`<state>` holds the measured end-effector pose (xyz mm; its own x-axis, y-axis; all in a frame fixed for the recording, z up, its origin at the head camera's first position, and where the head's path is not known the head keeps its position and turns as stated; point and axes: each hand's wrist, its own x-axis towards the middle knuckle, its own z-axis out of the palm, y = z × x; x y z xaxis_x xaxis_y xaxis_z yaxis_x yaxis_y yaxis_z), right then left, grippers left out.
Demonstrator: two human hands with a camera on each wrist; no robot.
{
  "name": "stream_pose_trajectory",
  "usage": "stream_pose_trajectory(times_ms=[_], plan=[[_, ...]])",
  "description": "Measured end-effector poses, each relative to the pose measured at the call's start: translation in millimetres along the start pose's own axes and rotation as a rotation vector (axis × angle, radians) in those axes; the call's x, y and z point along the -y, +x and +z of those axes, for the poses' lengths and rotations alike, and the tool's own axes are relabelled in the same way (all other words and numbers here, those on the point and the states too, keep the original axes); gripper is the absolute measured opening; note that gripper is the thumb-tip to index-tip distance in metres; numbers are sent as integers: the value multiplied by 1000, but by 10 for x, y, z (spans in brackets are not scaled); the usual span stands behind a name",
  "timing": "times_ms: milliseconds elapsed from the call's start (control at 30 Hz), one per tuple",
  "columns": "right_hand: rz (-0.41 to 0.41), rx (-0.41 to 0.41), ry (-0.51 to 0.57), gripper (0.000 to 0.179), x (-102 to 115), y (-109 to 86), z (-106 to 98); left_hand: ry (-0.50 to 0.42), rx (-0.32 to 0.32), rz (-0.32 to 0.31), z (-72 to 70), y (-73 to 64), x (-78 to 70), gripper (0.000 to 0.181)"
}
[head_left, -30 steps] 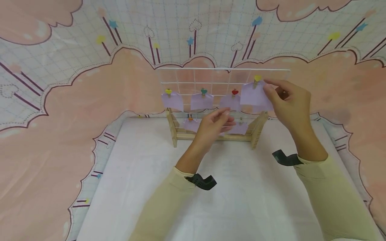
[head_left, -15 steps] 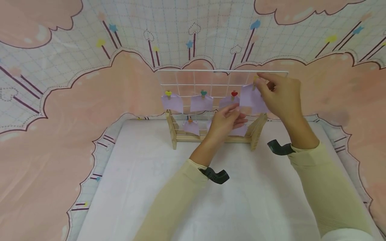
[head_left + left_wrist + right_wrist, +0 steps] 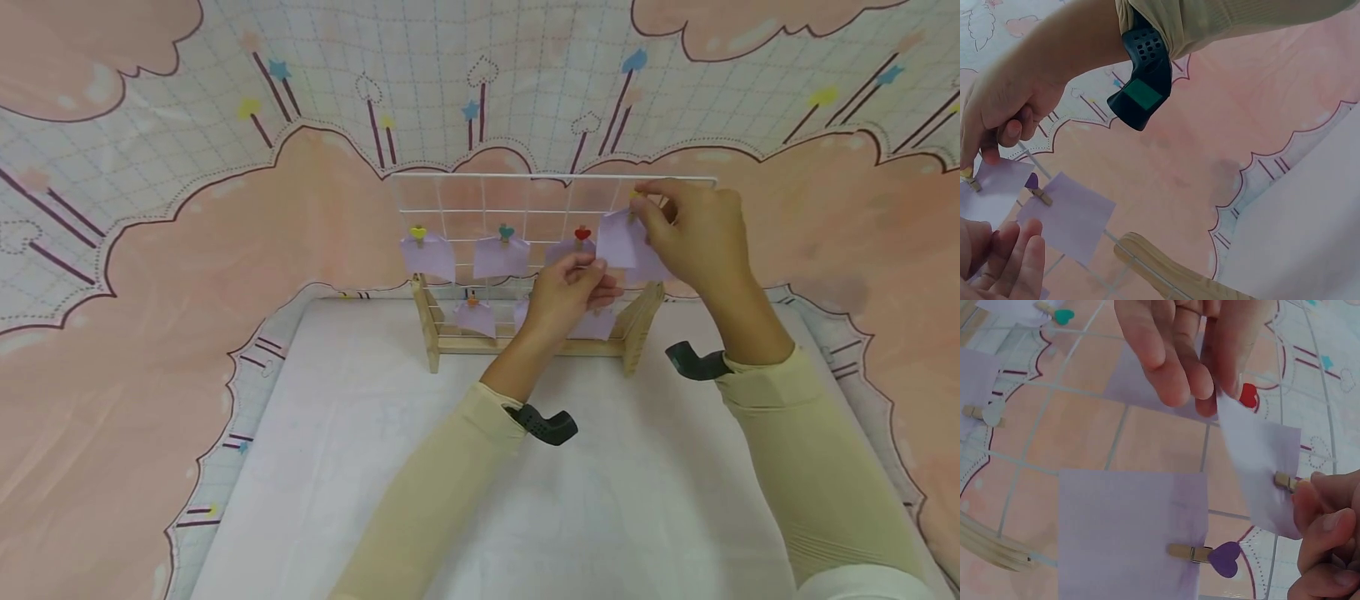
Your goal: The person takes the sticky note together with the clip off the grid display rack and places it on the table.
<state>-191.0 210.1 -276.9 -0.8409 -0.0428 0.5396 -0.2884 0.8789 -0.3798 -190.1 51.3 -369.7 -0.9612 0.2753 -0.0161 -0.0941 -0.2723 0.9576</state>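
Observation:
My right hand [image 3: 697,233] pinches a small wooden clothespin [image 3: 1282,480] with a yellow heart, which clips a lilac paper note [image 3: 1260,456]. The thumb and forefinger of my left hand [image 3: 566,292] pinch the note's lower left corner in the head view, the other fingers loosely extended. Behind the note stands a white wire grid [image 3: 525,176] in a wooden stand [image 3: 633,333]. A neighbouring note [image 3: 1122,531] hangs on the grid by a clothespin with a purple heart [image 3: 1225,559]. My left hand partly covers the note under the red heart clothespin [image 3: 582,234].
More lilac notes hang in two rows, among them one under a yellow heart [image 3: 418,232], one under a teal heart [image 3: 506,231] and a lower one [image 3: 475,318]. The stand rests on a white tabletop [image 3: 600,500], backed by a printed cloth [image 3: 240,217].
My left hand has moved up and right to the note's corner. My right hand has shifted slightly left, from the note's right edge onto the yellow heart clothespin.

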Motion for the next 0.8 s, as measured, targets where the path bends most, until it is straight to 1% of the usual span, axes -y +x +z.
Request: stream_pose_trajectory(times_ms=[233, 467, 700, 800], plan=[[2, -62, 45, 24, 13, -11, 36, 30, -15, 31, -19, 12, 9, 19], [45, -120, 91, 17, 15, -13, 55, 55, -13, 43, -28, 23, 24, 20], [99, -132, 157, 17, 17, -8, 60, 57, -14, 38, -24, 35, 7, 18], [107, -144, 180, 15, 20, -9, 63, 63, -15, 33, -21, 36, -7, 19]])
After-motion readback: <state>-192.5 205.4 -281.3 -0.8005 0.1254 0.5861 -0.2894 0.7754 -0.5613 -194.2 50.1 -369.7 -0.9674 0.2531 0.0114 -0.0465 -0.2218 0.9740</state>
